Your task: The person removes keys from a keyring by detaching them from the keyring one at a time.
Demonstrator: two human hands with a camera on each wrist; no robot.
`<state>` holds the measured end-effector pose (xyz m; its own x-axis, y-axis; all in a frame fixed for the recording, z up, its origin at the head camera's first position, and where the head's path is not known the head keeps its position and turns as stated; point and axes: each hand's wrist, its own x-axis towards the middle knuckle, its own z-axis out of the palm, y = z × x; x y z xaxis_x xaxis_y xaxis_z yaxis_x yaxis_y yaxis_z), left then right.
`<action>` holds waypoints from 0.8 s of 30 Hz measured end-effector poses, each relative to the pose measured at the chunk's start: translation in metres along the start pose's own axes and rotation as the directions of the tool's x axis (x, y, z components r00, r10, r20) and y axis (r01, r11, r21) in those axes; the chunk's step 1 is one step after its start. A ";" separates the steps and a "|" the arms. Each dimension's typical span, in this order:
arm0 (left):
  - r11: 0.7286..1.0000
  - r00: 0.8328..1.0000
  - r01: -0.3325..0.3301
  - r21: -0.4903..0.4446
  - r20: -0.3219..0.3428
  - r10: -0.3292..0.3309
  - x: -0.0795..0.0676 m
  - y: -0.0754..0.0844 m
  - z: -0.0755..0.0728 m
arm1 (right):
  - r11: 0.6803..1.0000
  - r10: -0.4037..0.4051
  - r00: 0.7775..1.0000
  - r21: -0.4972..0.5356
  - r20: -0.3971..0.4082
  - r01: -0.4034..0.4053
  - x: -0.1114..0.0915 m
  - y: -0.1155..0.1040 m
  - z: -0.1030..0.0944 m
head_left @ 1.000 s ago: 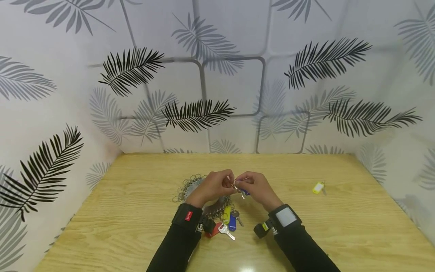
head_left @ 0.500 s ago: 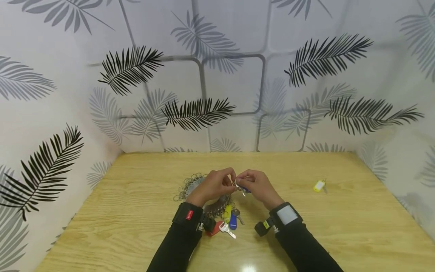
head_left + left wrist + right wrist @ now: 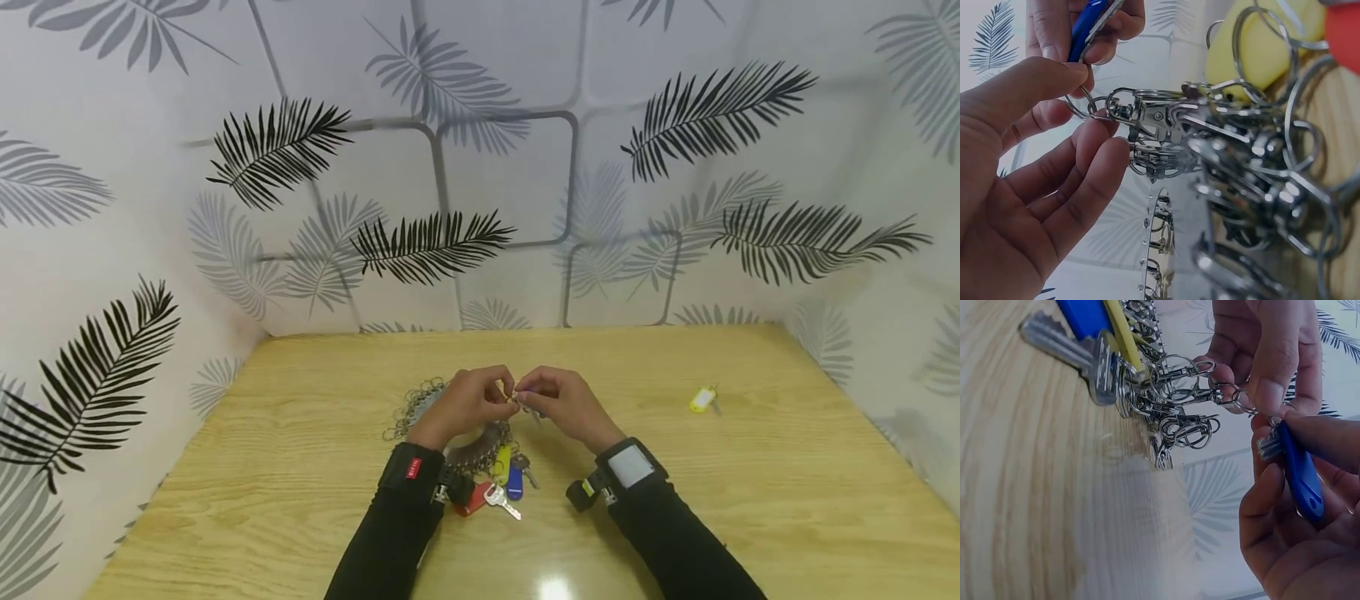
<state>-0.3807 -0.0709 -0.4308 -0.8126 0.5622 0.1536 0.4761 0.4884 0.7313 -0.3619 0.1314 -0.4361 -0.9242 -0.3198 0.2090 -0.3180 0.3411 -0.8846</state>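
Note:
My left hand (image 3: 467,406) pinches a small split ring (image 3: 1088,105) between thumb and fingers. That ring is linked to a swivel clasp (image 3: 1157,115), one of several on the round metal key rack (image 3: 480,450). Facing it, my right hand (image 3: 566,402) grips a blue key tag (image 3: 1302,475) with a silver key (image 3: 1270,447) beside it. The tag's top end meets the split ring at the fingertips of both hands; whether it is threaded on, I cannot tell. In the head view the fingers mostly hide the tag.
By the rack's near edge lie a yellow tag (image 3: 502,465), another blue tag (image 3: 514,483), a red tag (image 3: 474,498) and silver keys (image 3: 504,502). A yellow tag with a key (image 3: 702,400) lies apart on the wooden table (image 3: 787,483). Leaf-patterned fabric (image 3: 510,183) surrounds it.
Both hands stay together at the split ring, with small finger shifts. The blue tag has become less visible behind the right fingers. The head view has tilted slightly.

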 end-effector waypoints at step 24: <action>0.998 0.998 0.054 0.024 0.025 -0.054 0.002 0.006 0.003 | 0.992 0.050 0.997 -0.109 -0.067 -0.057 -0.002 -0.004 -0.001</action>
<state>-0.3782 -0.0651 -0.4281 -0.8286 0.5513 0.0970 0.4397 0.5337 0.7224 -0.3587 0.1316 -0.4322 -0.9510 -0.2427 0.1918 -0.2859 0.4528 -0.8446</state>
